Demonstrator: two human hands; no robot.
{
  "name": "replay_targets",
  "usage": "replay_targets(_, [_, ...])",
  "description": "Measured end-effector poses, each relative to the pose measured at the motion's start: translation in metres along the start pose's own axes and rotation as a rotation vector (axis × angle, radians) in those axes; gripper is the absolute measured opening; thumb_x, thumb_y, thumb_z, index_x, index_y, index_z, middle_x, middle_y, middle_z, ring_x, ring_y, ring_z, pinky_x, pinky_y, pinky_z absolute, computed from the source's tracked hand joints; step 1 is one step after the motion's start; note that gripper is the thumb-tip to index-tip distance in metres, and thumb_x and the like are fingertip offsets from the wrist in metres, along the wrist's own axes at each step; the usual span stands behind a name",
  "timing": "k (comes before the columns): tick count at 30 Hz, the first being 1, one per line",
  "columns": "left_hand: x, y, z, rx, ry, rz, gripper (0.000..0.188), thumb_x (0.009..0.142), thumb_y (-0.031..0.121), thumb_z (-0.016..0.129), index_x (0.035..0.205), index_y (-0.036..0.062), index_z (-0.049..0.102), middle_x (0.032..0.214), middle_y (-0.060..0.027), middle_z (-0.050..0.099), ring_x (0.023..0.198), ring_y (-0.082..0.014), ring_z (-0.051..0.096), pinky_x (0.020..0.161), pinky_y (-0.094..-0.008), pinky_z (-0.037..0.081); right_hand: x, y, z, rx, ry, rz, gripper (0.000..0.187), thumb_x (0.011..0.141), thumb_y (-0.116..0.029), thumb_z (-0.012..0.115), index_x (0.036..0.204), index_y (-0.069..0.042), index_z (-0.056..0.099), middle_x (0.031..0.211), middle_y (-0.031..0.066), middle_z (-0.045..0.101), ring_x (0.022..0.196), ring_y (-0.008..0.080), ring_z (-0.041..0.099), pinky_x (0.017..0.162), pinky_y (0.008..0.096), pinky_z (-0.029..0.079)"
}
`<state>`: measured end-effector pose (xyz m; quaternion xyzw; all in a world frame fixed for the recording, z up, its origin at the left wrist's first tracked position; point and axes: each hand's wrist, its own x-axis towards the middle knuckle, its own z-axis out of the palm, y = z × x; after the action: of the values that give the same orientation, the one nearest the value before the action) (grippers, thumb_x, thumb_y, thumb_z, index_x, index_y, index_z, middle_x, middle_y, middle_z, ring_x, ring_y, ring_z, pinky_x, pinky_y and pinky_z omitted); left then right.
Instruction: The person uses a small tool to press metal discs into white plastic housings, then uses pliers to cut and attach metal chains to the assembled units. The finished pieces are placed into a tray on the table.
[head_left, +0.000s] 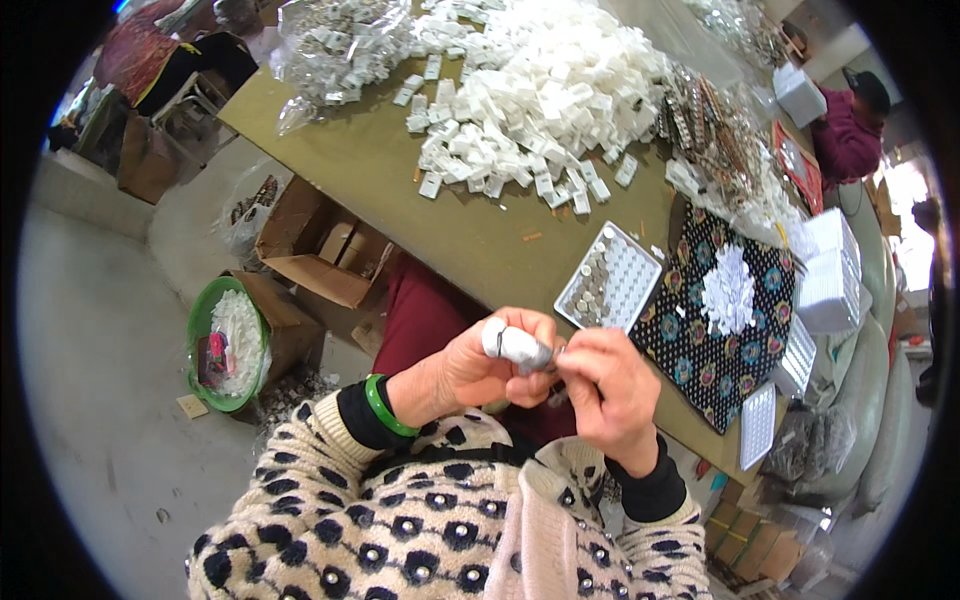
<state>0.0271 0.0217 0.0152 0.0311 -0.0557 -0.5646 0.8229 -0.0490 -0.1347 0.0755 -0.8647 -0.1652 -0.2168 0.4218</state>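
Both my hands meet in front of my chest, close to the near edge of the table. My left hand (478,372) is closed, with a white and grey wrapping around one finger and a green bangle (387,408) at its wrist. Thumb and fingers of my right hand (612,388) pinch together right against the left fingertips. Whatever lies between them is tiny and mostly hidden. Just beyond the hands stands a white tray (642,262) with rows of round hollows and a heap of small metallic round pieces at its left side.
A large pile of white plastic pieces (560,100) covers the far table (390,165). Patterned cloth (690,345) at the right bears small white pieces (728,290). Stacked white trays (828,270) stand beyond it. Left on the floor are a cardboard box (325,280) and a green basin (193,375). Another person (848,135) sits at the far right.
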Motion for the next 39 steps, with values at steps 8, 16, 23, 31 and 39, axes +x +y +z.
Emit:
replay_targets(8, [-0.017,0.058,0.012,1.568,0.494,0.571,0.022,0.082,0.008,0.074,0.103,0.0038,0.069,0.086,-0.0021,0.07,0.074,-0.0082,0.061,0.064,-0.0244,0.05,-0.016,0.003,0.009,0.49,0.161,0.439,0.007,0.095,-0.001,0.059,0.101,0.0,0.055,0.085,0.0075,0.065,0.063,0.0078,0.056,0.056,0.0209,0.047])
replay_targets(16, [0.0,0.137,-0.035,2.511,1.139,0.906,0.015,0.08,0.014,0.071,0.086,0.0018,0.064,0.091,-0.0128,0.059,0.085,-0.0314,0.057,0.075,-0.0395,0.046,-0.017,0.004,0.015,0.594,0.141,0.606,0.011,0.095,-0.004,0.06,0.104,-0.001,0.054,0.077,0.0049,0.062,0.059,0.0064,0.053,0.052,0.0192,0.042])
replay_targets(23, [0.016,0.142,-0.027,2.157,1.124,1.043,0.007,0.08,0.006,0.065,0.083,0.0036,0.059,0.081,-0.0112,0.061,0.081,-0.0334,0.06,0.069,-0.0437,0.046,-0.011,0.007,0.013,0.554,0.155,0.637,0.009,0.096,-0.005,0.058,0.103,-0.002,0.054,0.076,0.0041,0.062,0.058,0.0056,0.052,0.052,0.0189,0.042])
replay_targets(31, [0.008,0.097,0.021,1.479,0.691,0.727,0.01,0.083,0.005,0.072,0.08,0.0007,0.063,0.075,0.0015,0.06,0.066,-0.0058,0.049,0.061,-0.0222,0.041,0.004,0.007,0.009,0.259,0.217,0.227,0.01,0.094,-0.002,0.059,0.102,-0.002,0.054,0.091,0.0132,0.066,0.073,0.0169,0.06,0.066,0.0259,0.048])
replay_targets(39, [0.01,0.026,0.02,0.866,0.214,0.375,0.017,0.081,0.011,0.074,0.082,-0.0018,0.063,0.124,-0.0172,0.055,0.095,-0.0153,0.062,0.083,-0.0287,0.052,0.001,0.016,0.01,0.058,0.157,-0.022,0.012,0.088,0.003,0.062,0.098,0.001,0.055,0.106,0.0188,0.064,0.096,0.0339,0.061,0.084,0.0389,0.05])
